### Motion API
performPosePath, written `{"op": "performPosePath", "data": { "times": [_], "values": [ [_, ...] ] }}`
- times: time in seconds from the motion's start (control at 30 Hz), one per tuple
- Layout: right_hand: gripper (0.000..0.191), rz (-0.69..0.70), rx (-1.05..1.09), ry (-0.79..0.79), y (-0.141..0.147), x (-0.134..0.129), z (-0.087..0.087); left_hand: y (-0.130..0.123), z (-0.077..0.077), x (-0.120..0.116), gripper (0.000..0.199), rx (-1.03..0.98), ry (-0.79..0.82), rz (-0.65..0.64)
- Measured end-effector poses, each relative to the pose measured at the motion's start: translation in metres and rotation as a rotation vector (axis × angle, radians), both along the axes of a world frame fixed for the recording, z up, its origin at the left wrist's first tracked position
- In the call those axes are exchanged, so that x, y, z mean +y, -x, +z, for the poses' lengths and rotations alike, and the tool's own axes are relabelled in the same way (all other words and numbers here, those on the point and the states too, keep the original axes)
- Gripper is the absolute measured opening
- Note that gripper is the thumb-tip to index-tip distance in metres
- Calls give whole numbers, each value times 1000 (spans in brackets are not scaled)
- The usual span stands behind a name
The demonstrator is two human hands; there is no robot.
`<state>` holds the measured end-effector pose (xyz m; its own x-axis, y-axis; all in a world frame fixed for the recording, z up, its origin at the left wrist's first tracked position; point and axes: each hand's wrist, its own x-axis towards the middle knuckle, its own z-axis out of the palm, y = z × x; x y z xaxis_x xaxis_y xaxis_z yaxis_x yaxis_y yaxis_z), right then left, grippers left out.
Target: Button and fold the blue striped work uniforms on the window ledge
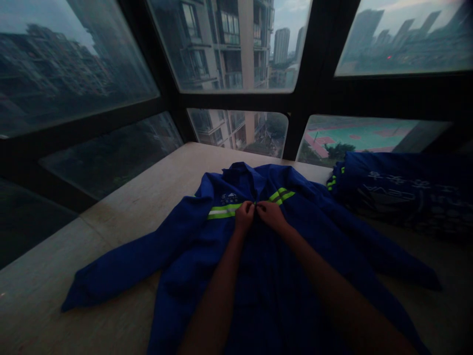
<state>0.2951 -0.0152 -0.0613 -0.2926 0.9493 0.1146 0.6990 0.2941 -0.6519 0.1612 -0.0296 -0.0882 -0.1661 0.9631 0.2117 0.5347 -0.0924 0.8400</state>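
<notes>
The jacket [266,266] lies front up on the ledge [121,214] before me, its collar [238,172] pointing away from me. My left grip [244,217] and right grip [273,215] meet on the jacket's middle, at chest height. Each is closed in a pinch, fingertips gathered on the front edges of the cloth; my 2 grips sit nearly against each other. Whether a button or a zip is caught between my fingers I cannot tell, as it is too dark and small.

My 2 forearms run up over the jacket's lower half, which is in deep shadow. Bright stripes [223,211] cross the jacket's chest, reaching out beside my grips on both sides. A pale logo [229,198] sits on the jacket just above the stripes, to the left. The left-hand sleeve [118,266] stretches out from the jacket's left side towards me, with its end on bare ledge. The other sleeve [391,251] slants out from the jacket's right side into the dark.

Just to the jacket's right is a blue pile [391,182] with white lettering and bright edges; I cannot tell whether they touch. Beyond the jacket, dark frames [236,102] hold the windows, with a tall building [247,39] and a green court [351,135] outside.
</notes>
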Motion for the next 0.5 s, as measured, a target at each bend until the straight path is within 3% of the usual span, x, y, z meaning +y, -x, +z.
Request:
{"op": "performPosePath", "data": {
  "times": [0.5],
  "values": [
    [29,-95,-55,9,8,-13,-5,-3,-2,-1,5,-70,-21,74]
  ]
}}
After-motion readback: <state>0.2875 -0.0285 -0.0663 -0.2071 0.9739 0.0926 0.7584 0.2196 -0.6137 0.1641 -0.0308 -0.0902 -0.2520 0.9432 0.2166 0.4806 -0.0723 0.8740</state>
